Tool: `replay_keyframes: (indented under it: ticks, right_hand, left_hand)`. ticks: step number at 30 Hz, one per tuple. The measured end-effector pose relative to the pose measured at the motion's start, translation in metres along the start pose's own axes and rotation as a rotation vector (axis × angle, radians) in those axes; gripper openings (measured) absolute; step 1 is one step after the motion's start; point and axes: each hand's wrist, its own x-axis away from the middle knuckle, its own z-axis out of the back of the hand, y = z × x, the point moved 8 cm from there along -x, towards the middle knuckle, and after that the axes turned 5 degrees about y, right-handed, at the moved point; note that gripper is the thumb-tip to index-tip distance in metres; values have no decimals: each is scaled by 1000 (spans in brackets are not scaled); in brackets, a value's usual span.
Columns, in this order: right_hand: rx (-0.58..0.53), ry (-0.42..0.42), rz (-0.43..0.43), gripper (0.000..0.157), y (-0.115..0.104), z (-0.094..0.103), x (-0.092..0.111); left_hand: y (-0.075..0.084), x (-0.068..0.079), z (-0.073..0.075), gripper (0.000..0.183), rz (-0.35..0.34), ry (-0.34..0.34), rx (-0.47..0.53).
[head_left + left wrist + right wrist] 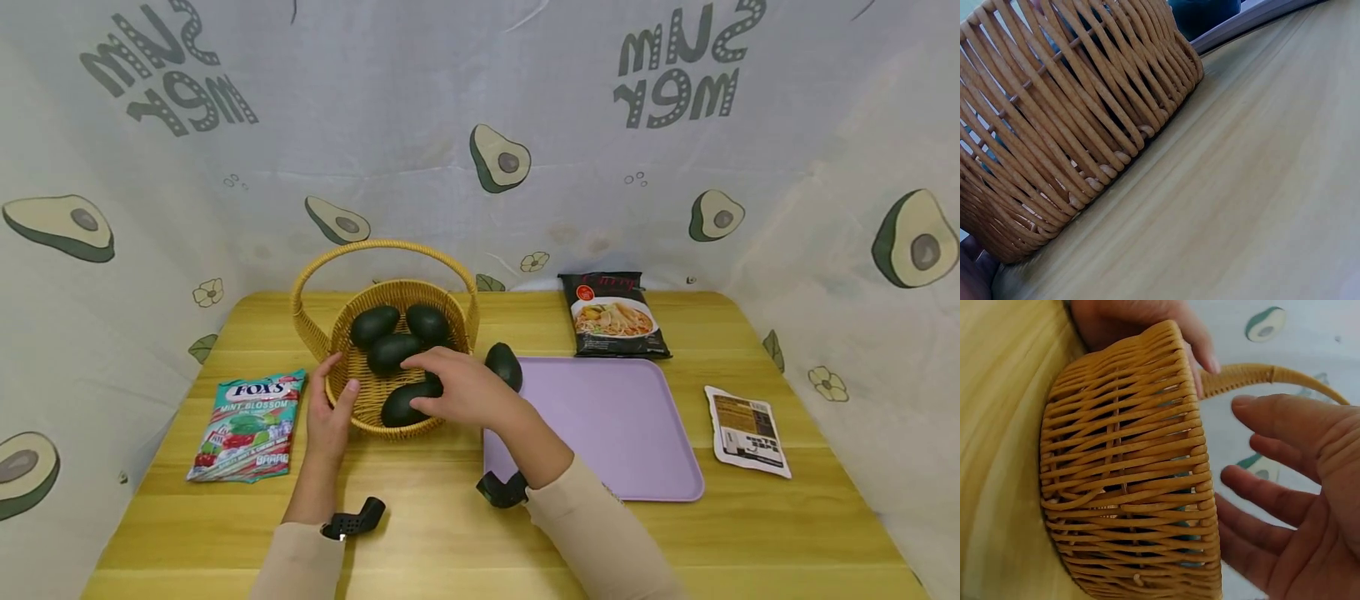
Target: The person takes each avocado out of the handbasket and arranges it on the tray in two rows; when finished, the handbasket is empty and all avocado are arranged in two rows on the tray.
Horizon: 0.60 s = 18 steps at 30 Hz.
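Observation:
My left hand (327, 417) grips the left side of a yellow wicker basket (401, 292), its thumb at the rim. Several dark green avocados (375, 327) lie inside the basket. Over the basket's right side reaches my right hand (468, 387); in the right wrist view its fingers (1266, 494) are spread and hold nothing. Below them, in the head view, the nearest avocado (403, 406) is partly covered by the thumb. Another avocado (504, 367) lies at the upper left corner of a lilac tray (600, 417), right of the basket.
A bag of Fox's candy (251, 429) lies left of the basket. Behind the tray is a black noodle packet (615, 317), and to its right a white and brown pouch (747, 432). The arched basket handle (386, 244) stands up above the rim.

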Motion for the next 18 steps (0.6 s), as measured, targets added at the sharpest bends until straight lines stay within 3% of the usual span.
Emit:
replay_keyframes:
  ticks: [4, 7, 18]
  right_hand:
    - [90, -153, -10, 55, -1, -13, -14]
    - [119, -218, -5, 56, -1, -22, -22]
    - [106, -300, 20, 62, -3, -52, -39]
  left_hand:
    - [-1, -1, -1, 52, -6, -5, 3]
    - [-2, -1, -1, 52, -6, -8, 6]
    - [-1, -2, 2, 52, -17, 2, -24]
